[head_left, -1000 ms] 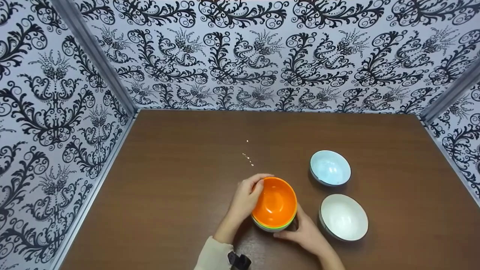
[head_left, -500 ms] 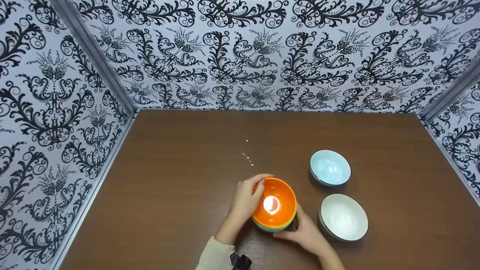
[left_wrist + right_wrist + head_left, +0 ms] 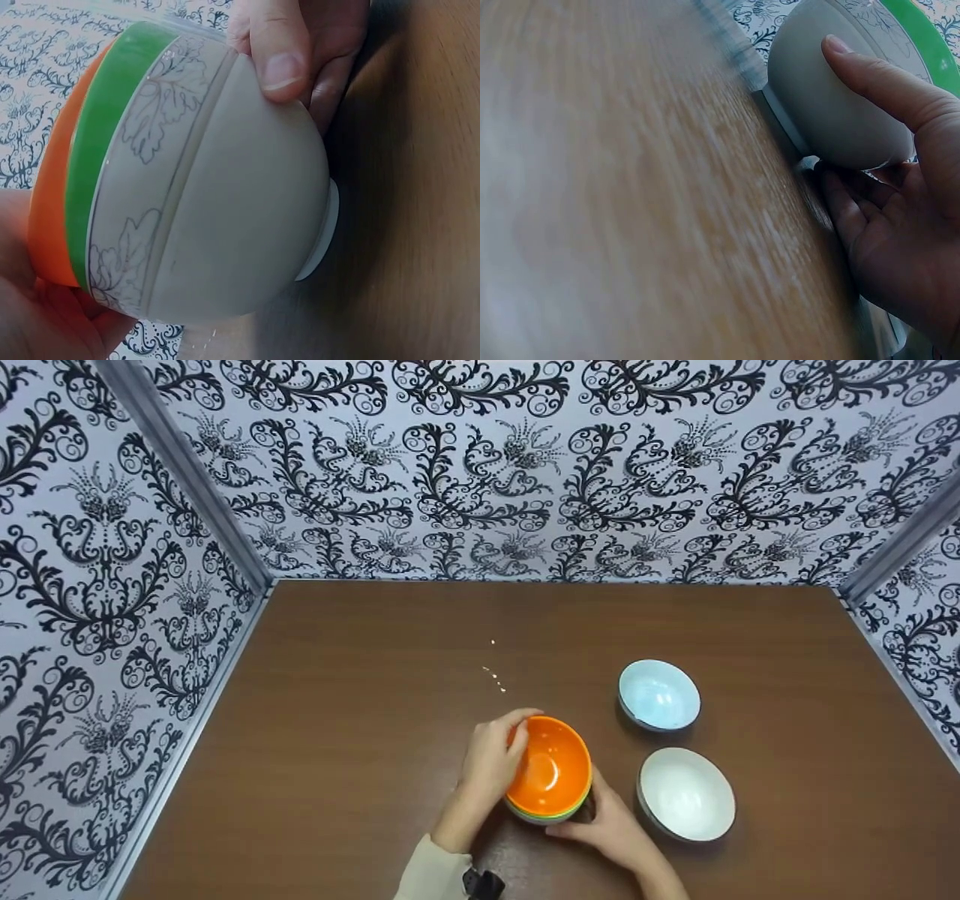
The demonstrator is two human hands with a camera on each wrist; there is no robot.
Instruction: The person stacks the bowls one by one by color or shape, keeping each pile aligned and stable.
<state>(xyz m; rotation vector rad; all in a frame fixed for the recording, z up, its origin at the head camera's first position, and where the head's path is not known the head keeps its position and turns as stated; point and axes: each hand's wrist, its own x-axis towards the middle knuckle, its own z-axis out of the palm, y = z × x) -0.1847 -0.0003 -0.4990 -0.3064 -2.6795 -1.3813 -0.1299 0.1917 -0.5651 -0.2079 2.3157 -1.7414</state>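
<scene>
At the table's (image 3: 337, 720) near middle: one nested stack, orange bowl (image 3: 553, 769) inside green bowl (image 3: 91, 150) inside leaf-patterned white bowl (image 3: 240, 202); foot resting or raised, cannot tell. Left hand (image 3: 489, 761): pinching the orange rim. Right hand (image 3: 611, 821): gripping the patterned bowl. Change over the last second: glints in the orange interior only; stack apparently being held steady, nest intact.

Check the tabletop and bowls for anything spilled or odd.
Pale specks trail across the brown table, beyond the stacked bowls, standing out against the dark wood. Whether crumbs or surface marks, I cannot tell.
</scene>
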